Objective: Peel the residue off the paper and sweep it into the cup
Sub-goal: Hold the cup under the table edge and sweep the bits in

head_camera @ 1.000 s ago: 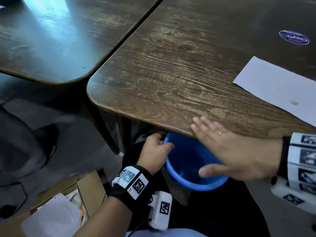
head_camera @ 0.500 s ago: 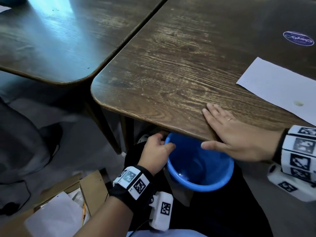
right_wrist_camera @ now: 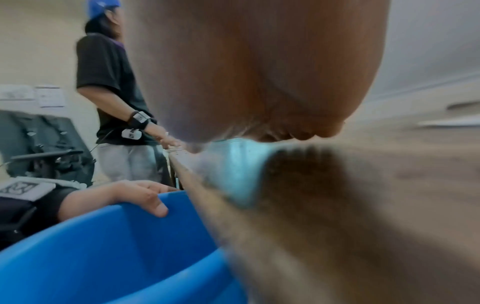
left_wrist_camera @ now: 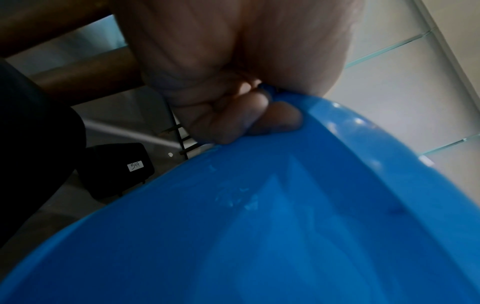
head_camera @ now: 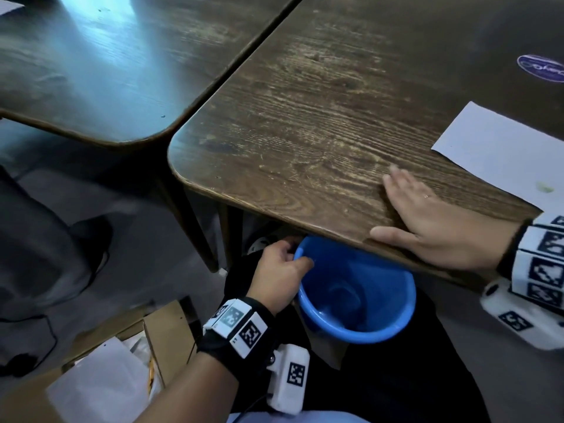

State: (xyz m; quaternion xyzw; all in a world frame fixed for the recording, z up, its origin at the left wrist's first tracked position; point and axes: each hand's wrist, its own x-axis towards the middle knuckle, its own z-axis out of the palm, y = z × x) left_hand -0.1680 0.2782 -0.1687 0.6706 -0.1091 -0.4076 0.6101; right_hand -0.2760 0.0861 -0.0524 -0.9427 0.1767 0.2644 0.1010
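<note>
At table [head_camera: 305, 123] edge — right hand [head_camera: 433, 221] flat | left hand [head_camera: 277, 270] grips cup [head_camera: 360, 328]

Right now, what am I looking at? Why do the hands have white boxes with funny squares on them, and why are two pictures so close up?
There is no machine here, just a person doing a job with bare hands. The white boxes on the wrists are little cameras with marker squares. One picture comes from a camera on the person's head, looking down. The two close-up ones come from the wrist cameras, so they look along each hand.

The left hand grips the rim of a blue cup, holding it just under the edge of the brown table. The right hand lies flat on the table by that edge, fingers straight. A white paper lies on the table to the right, with a small yellowish spot on it. A round purple sticker is farther back.
</note>
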